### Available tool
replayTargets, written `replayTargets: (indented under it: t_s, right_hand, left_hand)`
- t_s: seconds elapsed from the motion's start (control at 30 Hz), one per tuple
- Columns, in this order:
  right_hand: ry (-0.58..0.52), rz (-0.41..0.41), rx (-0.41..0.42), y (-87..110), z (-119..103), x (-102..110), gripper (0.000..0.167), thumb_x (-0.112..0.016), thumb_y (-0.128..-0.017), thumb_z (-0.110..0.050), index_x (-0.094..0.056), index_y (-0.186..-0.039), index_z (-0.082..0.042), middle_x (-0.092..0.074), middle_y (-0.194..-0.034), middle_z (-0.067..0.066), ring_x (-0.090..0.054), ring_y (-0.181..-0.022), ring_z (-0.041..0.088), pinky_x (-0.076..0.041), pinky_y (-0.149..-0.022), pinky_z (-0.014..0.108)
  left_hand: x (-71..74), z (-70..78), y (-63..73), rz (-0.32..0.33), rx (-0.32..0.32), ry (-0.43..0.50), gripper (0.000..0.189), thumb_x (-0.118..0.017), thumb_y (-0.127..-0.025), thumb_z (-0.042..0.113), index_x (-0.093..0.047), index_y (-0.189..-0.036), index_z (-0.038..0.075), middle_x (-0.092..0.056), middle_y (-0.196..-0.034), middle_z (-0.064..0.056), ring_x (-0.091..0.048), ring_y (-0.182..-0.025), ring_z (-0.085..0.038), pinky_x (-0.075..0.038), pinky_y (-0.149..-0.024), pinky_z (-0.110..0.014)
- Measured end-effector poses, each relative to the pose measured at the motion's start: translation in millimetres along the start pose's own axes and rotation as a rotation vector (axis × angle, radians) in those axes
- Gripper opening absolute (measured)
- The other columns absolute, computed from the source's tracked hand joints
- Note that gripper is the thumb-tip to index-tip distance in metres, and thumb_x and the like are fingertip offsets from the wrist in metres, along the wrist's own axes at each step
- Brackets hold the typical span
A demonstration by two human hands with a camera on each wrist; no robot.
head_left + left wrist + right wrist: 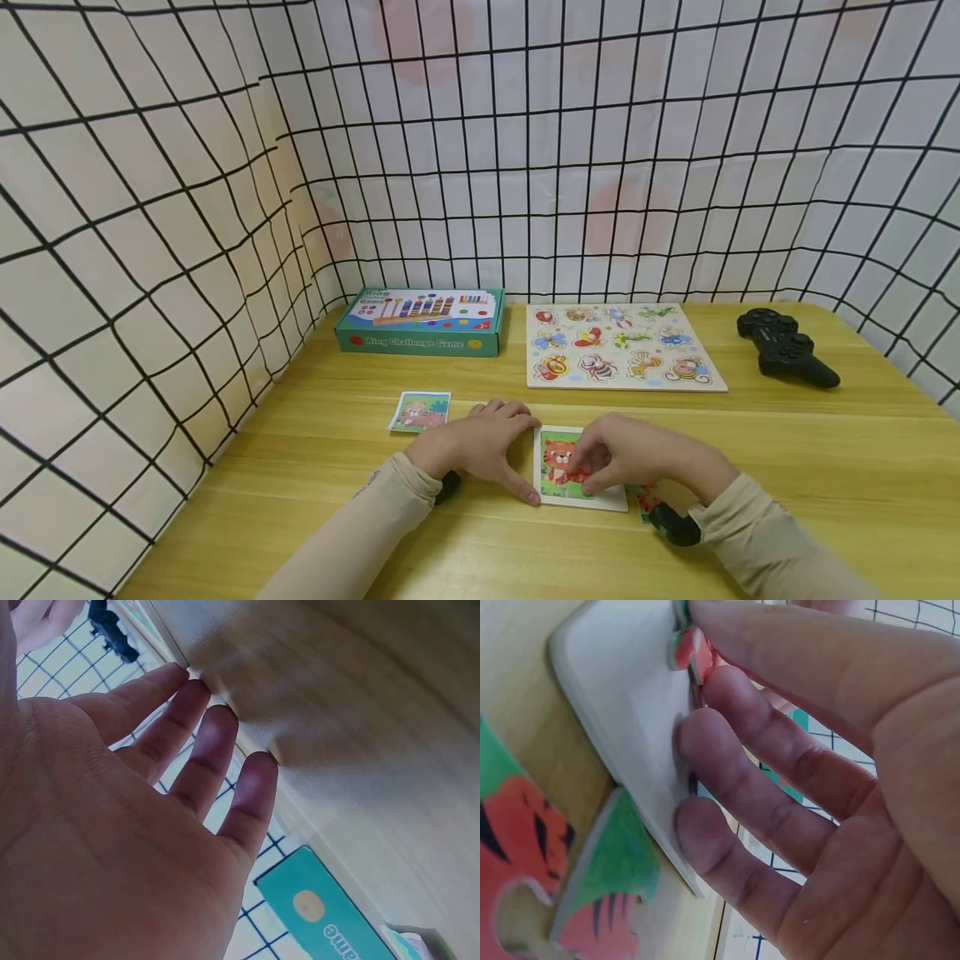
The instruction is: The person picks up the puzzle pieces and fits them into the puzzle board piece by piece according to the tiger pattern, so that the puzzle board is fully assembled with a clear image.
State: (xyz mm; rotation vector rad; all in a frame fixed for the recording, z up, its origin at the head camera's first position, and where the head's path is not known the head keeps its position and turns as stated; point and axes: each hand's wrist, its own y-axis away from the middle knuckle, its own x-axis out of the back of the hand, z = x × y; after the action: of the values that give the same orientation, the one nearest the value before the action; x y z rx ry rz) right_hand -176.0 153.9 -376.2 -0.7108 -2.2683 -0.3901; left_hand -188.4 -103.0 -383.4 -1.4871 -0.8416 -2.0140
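Note:
A wooden jigsaw board (585,502) with a red tiger picture (557,458) lies before me. My left hand (487,442) spans the board's left side, index fingertip near the upper corner and thumb at the lower one. In the left wrist view the fingers of the left hand (142,802) are fairly straight, their tips on the table. Over the board's right part, my right hand (633,457) pinches a red and green puzzle piece (697,656) between thumb and index finger. The other fingers of the right hand (810,802) touch the board's pale surface. The fingers partly hide the piece.
Loose tiger pieces (615,885) lie right of the board. A picture card (420,412) lies left of it. Farther back are a green game box (420,323), an insect peg puzzle (622,346) and a black game controller (786,346). Netted walls surround the table.

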Motion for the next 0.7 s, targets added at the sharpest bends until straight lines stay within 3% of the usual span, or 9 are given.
replayTargets:
  t_s: [0.7]
  right_hand:
    - [0.113, -0.001, 0.026, -2.3, -5.4, -1.7, 0.013, -0.082, -0.083, -0.013, -0.081, -0.095, -0.017, -0.061, -0.074, -0.016, -0.052, -0.063, 0.000, -0.048, -0.057, 0.022]
  left_hand:
    - [-0.4, 0.6, 0.0, 0.004, 0.001, 0.009, 0.101, -0.073, -0.071, 0.077, -0.047, -0.149, 0.017, -0.044, -0.142, 0.004, -0.039, -0.125, -0.018, -0.032, -0.111, -0.045]
